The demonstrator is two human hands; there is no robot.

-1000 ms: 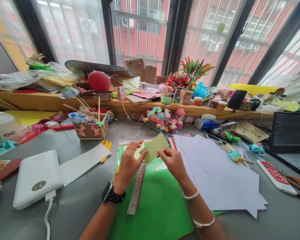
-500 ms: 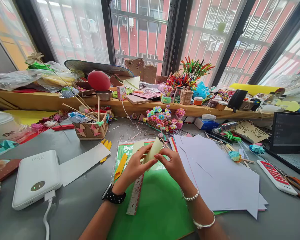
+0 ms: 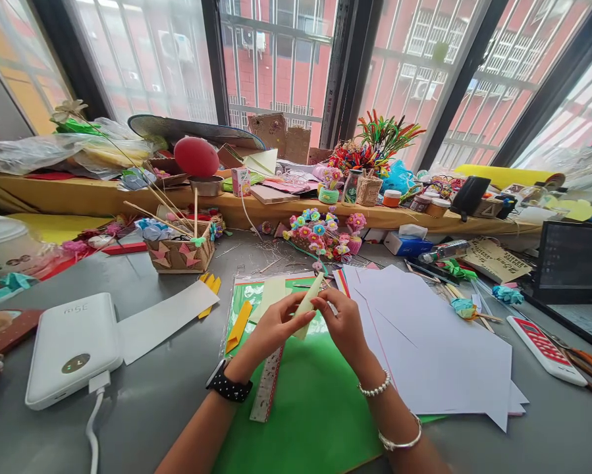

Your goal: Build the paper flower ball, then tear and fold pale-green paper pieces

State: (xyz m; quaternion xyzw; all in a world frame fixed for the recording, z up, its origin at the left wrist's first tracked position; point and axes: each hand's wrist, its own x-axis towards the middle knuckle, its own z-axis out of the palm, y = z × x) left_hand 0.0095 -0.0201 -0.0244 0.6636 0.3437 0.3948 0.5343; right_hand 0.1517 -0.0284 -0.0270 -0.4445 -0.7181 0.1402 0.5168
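A pale yellow-green piece of paper (image 3: 307, 304), folded or rolled narrow, is held up over the green sheet (image 3: 320, 401). My left hand (image 3: 278, 324) grips it from the left, thumb in front and fingers behind. My right hand (image 3: 342, 319) pinches its right edge between thumb and forefinger. Under my left wrist lies a patterned ruler (image 3: 267, 388) with a red edge. Another pale sheet (image 3: 272, 293) rests on the plastic packet behind my left hand, with a folded yellow strip (image 3: 239, 326) to its left.
White paper sheets (image 3: 438, 342) lie on the right, beside a calculator (image 3: 546, 350) and orange-handled scissors (image 3: 589, 362). To the left are a white power bank (image 3: 73, 349) with a cable and a cardboard basket (image 3: 182, 255). Pipe-cleaner flowers (image 3: 320, 234) stand behind my hands.
The pale paper looks narrower and more closed between my fingers, and its top end has shifted slightly right. My right hand's fingers have drawn into a tighter pinch.
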